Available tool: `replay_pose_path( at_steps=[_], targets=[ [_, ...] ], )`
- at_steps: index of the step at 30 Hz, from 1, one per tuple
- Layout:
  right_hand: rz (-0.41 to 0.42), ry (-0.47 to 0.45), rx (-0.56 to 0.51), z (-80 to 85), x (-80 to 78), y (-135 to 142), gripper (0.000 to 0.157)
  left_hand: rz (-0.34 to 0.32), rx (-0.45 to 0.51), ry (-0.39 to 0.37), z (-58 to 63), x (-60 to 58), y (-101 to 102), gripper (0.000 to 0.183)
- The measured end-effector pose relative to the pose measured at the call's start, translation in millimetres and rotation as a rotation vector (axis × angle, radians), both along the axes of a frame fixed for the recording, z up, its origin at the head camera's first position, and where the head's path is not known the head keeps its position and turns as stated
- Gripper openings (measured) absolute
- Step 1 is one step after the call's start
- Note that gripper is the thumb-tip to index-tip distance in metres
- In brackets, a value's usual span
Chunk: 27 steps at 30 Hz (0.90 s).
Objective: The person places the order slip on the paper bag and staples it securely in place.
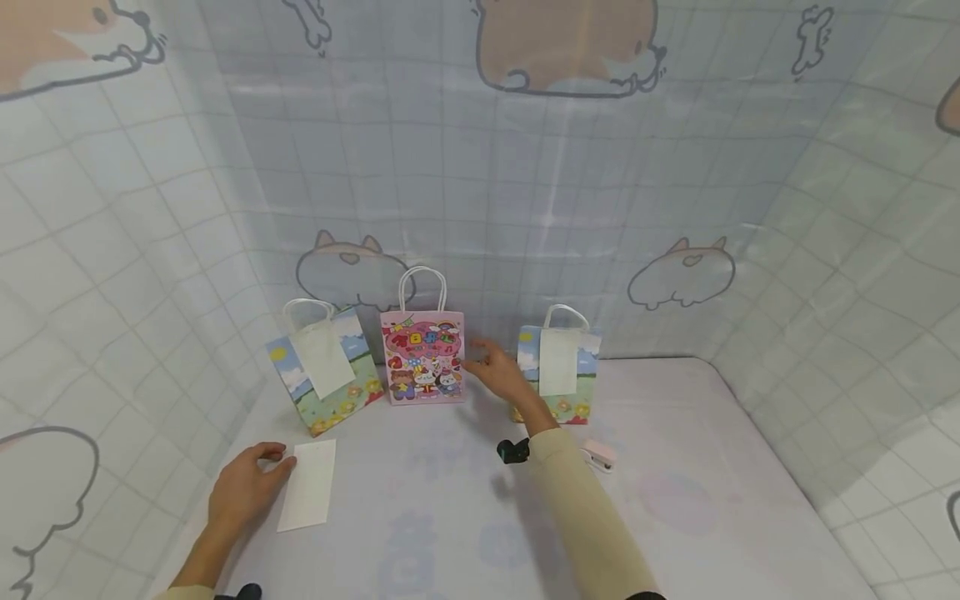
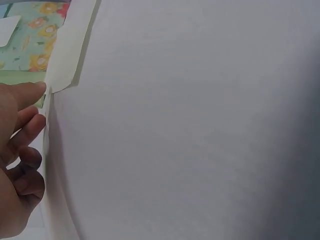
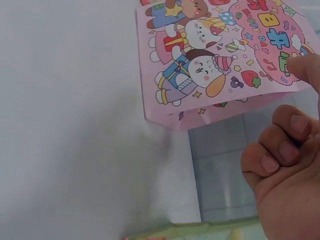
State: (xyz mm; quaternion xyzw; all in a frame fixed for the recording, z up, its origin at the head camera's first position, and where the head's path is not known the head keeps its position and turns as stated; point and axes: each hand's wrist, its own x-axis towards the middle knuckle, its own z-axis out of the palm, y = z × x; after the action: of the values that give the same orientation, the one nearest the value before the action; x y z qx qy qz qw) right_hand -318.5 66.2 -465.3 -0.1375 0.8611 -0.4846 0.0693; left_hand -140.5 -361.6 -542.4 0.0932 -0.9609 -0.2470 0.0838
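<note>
Nearest, to the front and left of the pink bag (image 1: 424,358), the left hand (image 1: 247,483) is set down beside a white card (image 1: 309,486). The card is laid flat on the desk (image 1: 675,417). Its edge is met by the fingertips, and the other fingers are loosely bent; no firm pinch is shown.

To the front and right of the pink bag, a small stapler (image 1: 600,453) is laid down near the sleeve. Just right of the pink bag, the right hand (image 1: 498,371) is held with a small gap between thumb and pointing finger, the rest bent in. Nothing is seen to be gripped, and whether the bag is touched cannot be told.

The pink bag is stood upright near the back of the desk. The step in hand seems to be getting hold of it. For that, its right edge would need to be pinched gently, as thin paper could be creased.

Just left of the pink bag, a tilted flower bag (image 1: 360,367) is seen, so little room is left there. Well to its right, another bag (image 1: 588,375) is stood up; the gap is filled by the hand. Wide room is left in front. Behind, a wall sheet (image 1: 450,192) is hung.
</note>
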Motion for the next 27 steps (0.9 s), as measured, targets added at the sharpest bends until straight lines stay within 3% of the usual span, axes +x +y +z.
replay_pose_path(
  at_steps=[9, 20, 27],
  targets=[
    [-0.029, -0.051, -0.108, -1.4, -9.9, -7.5, 0.057, -0.018, 0.004, -0.069, 6.3, -3.8, 6.3, 0.052],
    [-0.004, -0.071, -0.124, -10.8, -19.5, -13.5, 0.052, -0.061, -0.002, -0.054, 4.1, -7.5, 3.7, 0.046],
    [0.007, 0.021, -0.11, -10.2, -19.6, -17.3, 0.044, -0.083, -0.035, -0.088, 8.3, -5.8, 6.1, 0.053]
  ],
)
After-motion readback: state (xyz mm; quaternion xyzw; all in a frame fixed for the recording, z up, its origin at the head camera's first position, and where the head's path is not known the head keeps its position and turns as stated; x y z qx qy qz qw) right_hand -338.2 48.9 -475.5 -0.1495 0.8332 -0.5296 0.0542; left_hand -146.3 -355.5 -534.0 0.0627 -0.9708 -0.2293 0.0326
